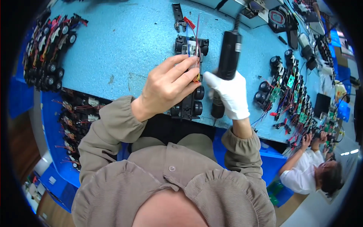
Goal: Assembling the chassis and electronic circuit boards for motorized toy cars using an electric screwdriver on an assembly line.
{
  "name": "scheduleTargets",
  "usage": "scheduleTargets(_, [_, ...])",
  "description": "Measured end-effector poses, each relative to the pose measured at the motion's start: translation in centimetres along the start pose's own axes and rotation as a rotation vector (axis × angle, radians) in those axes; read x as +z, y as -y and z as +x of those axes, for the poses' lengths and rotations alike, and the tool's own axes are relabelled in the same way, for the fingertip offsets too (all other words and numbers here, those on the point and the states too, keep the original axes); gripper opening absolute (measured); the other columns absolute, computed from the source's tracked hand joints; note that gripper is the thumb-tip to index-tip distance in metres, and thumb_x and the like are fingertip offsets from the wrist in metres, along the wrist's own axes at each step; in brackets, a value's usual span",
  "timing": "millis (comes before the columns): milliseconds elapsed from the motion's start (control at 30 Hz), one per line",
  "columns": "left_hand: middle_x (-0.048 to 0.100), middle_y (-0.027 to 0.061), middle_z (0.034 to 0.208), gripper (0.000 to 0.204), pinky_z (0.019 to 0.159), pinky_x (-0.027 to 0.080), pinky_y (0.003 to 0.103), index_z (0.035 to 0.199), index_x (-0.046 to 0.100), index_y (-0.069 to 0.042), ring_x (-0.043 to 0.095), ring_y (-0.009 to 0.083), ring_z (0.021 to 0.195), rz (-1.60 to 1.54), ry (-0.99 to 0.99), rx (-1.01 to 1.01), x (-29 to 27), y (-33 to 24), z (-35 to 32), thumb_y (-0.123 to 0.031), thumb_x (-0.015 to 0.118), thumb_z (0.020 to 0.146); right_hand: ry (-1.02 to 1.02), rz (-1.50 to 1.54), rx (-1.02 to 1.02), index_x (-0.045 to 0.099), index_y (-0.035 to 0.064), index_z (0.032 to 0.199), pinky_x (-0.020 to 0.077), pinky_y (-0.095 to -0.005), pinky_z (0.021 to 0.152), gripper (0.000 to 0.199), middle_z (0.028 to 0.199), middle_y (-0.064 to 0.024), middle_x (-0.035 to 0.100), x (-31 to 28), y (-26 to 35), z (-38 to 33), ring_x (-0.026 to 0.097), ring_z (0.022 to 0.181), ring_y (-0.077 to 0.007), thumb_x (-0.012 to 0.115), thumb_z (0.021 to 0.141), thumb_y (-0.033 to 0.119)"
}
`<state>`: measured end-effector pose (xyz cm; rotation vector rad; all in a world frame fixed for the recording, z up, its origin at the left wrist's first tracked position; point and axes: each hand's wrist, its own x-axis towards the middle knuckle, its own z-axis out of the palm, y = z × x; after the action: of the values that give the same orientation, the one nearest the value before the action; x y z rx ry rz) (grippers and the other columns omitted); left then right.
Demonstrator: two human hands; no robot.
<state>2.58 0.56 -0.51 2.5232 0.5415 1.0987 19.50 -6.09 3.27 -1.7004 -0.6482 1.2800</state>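
Note:
A black toy car chassis (186,103) with several black wheels lies lengthwise on the bench before me, with thin red, blue and yellow wires along its middle. My bare left hand (166,84) presses its fingers together on the wires and middle part of that chassis; what lies under the fingertips is hidden. To the right, my white-gloved right hand (231,94) is wrapped round a black electric screwdriver (229,53). Its cord rises from the far end, while the tip points back toward me, apart from the chassis. Beyond the chassis lies a loose black plastic part (178,16).
Many wheeled chassis are heaped at the left (50,56), above a blue bin (56,140) filled with more. On the right stand rows of chassis with green circuit boards (291,81). Metal boxes (242,11) line the far edge. A co-worker in white (302,172) sits at the right.

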Motion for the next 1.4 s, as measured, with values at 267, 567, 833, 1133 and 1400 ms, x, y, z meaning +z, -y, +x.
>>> scheduleTargets(267, [0.064, 0.0174, 0.104, 0.034, 0.083, 0.052, 0.036, 0.094, 0.064, 0.002, 0.061, 0.0330, 0.098, 0.150, -0.075, -0.091, 1.0, -1.0, -0.1, -0.002, 0.075, 0.062, 0.047, 0.120, -0.027, 0.060, 0.0020, 0.086, 0.0427, -0.0219, 0.046, 0.025, 0.069, -0.0015, 0.060, 0.6, -1.9, 1.2, 0.054, 0.052, -0.0069, 0.075, 0.072, 0.016])
scheduleTargets(567, [0.066, 0.0193, 0.098, 0.030, 0.082, 0.053, 0.037, 0.093, 0.065, 0.003, 0.063, 0.0345, 0.096, 0.029, -0.136, -0.095, 1.3, -0.2, -0.4, 0.004, 0.072, 0.063, -0.015, 0.071, -0.203, 0.061, 0.0004, 0.088, 0.0462, -0.0257, 0.055, 0.027, 0.072, -0.0065, 0.063, 1.5, -3.0, 1.7, 0.058, 0.060, -0.0111, 0.072, 0.072, 0.019])
scheduleTargets(833, [0.066, 0.0193, 0.098, 0.032, 0.084, 0.052, 0.039, 0.094, 0.065, 0.002, 0.062, 0.0349, 0.098, -0.003, -0.079, -0.059, 0.9, 0.7, -1.2, 0.005, 0.074, 0.063, 0.013, 0.046, -0.149, 0.060, -0.0002, 0.089, 0.0454, -0.0242, 0.054, 0.026, 0.071, -0.0049, 0.062, 1.2, -2.9, 1.8, 0.057, 0.060, -0.0091, 0.071, 0.072, 0.017])
scheduleTargets(1133, [0.064, 0.0185, 0.103, 0.027, 0.086, 0.050, 0.038, 0.093, 0.065, 0.002, 0.060, 0.0361, 0.101, -0.008, 0.005, -0.076, 0.1, 0.7, -0.9, 0.006, 0.073, 0.067, -0.016, 0.033, -0.181, 0.061, 0.0008, 0.087, 0.0498, -0.0317, 0.060, 0.029, 0.072, -0.0135, 0.065, 1.5, -3.3, 2.2, 0.064, 0.064, -0.0233, 0.069, 0.072, 0.023])
scheduleTargets(1400, [0.056, 0.0140, 0.106, 0.018, 0.083, 0.045, 0.028, 0.090, 0.061, 0.002, 0.057, 0.0216, 0.095, -0.452, -0.232, -0.541, 1.7, -1.4, -1.0, 0.008, 0.066, 0.074, -0.018, -0.027, -0.134, 0.061, 0.0002, 0.087, 0.0494, -0.0299, 0.059, 0.029, 0.070, -0.0105, 0.064, 1.5, -2.6, 2.0, 0.064, 0.062, -0.0184, 0.070, 0.072, 0.023])
